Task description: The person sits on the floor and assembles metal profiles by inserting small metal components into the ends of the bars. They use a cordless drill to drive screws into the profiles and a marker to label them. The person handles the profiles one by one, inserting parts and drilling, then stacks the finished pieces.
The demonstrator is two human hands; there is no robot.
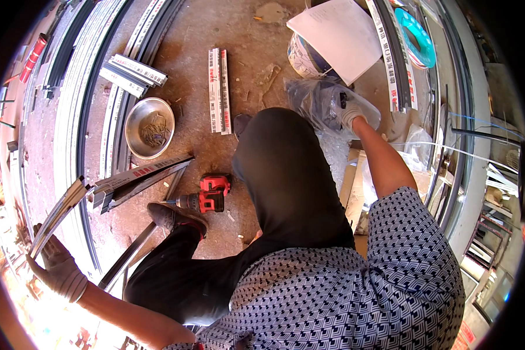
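My left hand point(58, 268), in a pale work glove, is wrapped round the lower end of a short metal profile point(63, 207) at the far left. My right hand point(351, 112), gloved too, reaches into a clear plastic bag point(315, 105) at the upper right. Its fingers are curled by a small dark piece point(343, 99); the bag partly covers them, and I cannot make out the grip. Between my feet a red and black cordless drill point(207, 195) lies on the floor. Beyond it a steel bowl point(150, 128) contains many small screws or similar fasteners.
Long profiles point(93, 76) run along the left, with short cut pieces point(135, 74) across them. One short profile pair point(219, 90) lies ahead of my knee. A bucket point(303, 55) with white sheet point(338, 35) on top, a teal tape roll point(415, 38) and cardboard point(353, 186) are at right.
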